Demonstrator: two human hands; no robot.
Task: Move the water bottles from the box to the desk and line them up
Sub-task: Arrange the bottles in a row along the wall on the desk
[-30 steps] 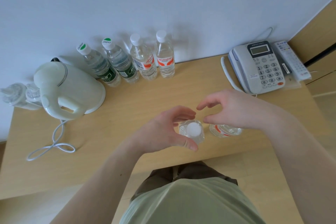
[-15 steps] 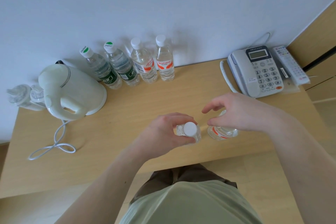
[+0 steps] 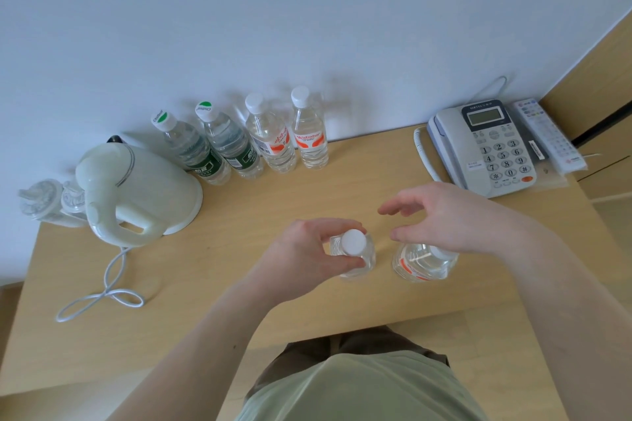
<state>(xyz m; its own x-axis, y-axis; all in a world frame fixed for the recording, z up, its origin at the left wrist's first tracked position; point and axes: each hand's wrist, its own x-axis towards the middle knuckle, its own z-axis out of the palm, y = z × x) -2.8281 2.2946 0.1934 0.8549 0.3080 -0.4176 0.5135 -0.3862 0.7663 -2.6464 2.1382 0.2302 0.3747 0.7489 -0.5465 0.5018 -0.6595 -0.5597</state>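
Two clear water bottles stand side by side near the front of the wooden desk (image 3: 239, 284). My left hand (image 3: 307, 256) grips the left bottle (image 3: 355, 244), fingers and thumb curled round its neck just under the white cap. My right hand (image 3: 455, 219) hovers over the orange-labelled right bottle (image 3: 422, 265). Its fingers are spread and its palm hides the cap. Against the back wall stands a row of bottles: two with green labels (image 3: 205, 150) (image 3: 236, 147) and two with orange labels (image 3: 273, 140) (image 3: 309, 137).
A white electric kettle (image 3: 136, 188) sits at the left, its cable (image 3: 102, 294) looping toward the front edge. Upturned glasses (image 3: 44, 205) stand beyond it. A desk phone (image 3: 492, 150) and a remote (image 3: 547, 133) occupy the back right corner.
My left hand has tightened round its bottle's neck. My right hand's fingers have spread wider above the other bottle. Both bottles stay near the front edge.
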